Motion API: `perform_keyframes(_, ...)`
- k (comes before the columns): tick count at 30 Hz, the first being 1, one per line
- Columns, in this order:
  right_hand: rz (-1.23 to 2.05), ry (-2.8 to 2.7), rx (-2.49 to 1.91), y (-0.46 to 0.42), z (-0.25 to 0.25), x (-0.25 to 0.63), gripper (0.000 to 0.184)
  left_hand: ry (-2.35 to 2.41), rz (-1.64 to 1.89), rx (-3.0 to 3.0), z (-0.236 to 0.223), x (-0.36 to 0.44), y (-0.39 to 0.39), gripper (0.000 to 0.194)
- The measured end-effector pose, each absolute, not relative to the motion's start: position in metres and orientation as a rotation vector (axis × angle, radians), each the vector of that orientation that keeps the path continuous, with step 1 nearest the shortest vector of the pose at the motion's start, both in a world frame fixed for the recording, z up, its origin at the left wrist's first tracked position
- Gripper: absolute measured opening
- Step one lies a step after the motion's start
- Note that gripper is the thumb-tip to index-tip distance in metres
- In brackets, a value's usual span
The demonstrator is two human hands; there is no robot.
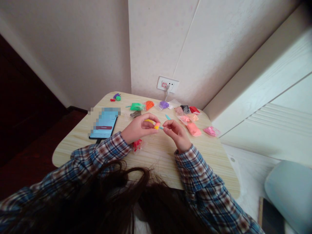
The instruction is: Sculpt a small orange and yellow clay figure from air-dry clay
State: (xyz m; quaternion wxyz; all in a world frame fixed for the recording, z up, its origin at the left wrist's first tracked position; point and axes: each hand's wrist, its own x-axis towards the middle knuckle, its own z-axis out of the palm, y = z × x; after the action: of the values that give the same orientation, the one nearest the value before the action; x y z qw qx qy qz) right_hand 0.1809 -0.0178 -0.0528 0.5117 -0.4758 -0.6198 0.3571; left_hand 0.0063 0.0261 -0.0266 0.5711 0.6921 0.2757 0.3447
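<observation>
Pink-and-yellow piece [157,125]: to the right of the phone [104,123], held above the tabletop [161,152].
Left hand [143,127]: fingers curled nearly closed, thumb and fingertips pinching that piece.
Right hand [176,133]: fingers bunched together on a thin light-blue tool [161,127], its end close to the piece.
Pinch: the piece looks soft; squeezing too hard might flatten it, and a slipping tool could gouge it.
Bright packets [194,129]: right of the phone; I can read no label.
Phone: writing too blurred from here.
</observation>
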Motion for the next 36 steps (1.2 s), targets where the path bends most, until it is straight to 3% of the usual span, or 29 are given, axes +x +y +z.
perform_keyframes(4,0.577,-1.773,-1.286,-0.017,-0.062,0.183,0.009,0.748,0.916,1.569,-0.027,0.006,0.029,0.031)
perform_keyframes(9,0.345,-2.051,-1.286,-0.019,-0.068,0.176,0.012,0.812,0.915,1.621,-0.03,0.006,0.029,0.029)
perform_keyframes(20,0.367,-2.303,-1.152,-0.029,-0.057,0.167,0.02,0.872,0.965,1.64,-0.036,0.004,0.033,0.028)
perform_keyframes(36,0.039,-2.415,-1.274,-0.031,-0.063,0.146,0.023,0.879,0.988,1.639,-0.036,0.004,0.034,0.028)
